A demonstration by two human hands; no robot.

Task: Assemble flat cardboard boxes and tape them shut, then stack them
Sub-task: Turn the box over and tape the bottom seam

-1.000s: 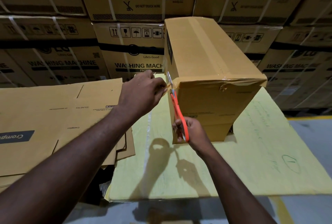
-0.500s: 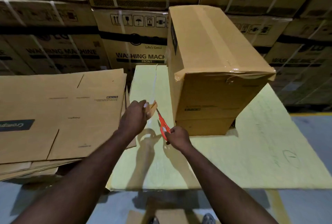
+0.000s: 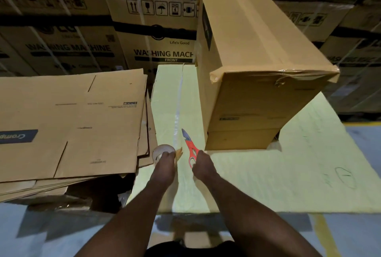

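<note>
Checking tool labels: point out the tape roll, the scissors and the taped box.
tape roll [image 3: 162,148]: head view, its upper rim.
scissors [image 3: 190,145]: head view, red handle.
taped box [image 3: 257,40]: head view, top face.

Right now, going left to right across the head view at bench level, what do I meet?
First the stack of flat brown cardboard sheets → pale roll of packing tape held by the left hand → red-handled scissors held by the right hand → tall taped brown cardboard box standing on the yellow-green board.

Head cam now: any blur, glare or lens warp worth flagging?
Head view: dim light; fisheye bends the stacked cartons, print smeared at far left; glare on the shiny strip along the yellow sheet; scissors and tape roll sharp.
</note>
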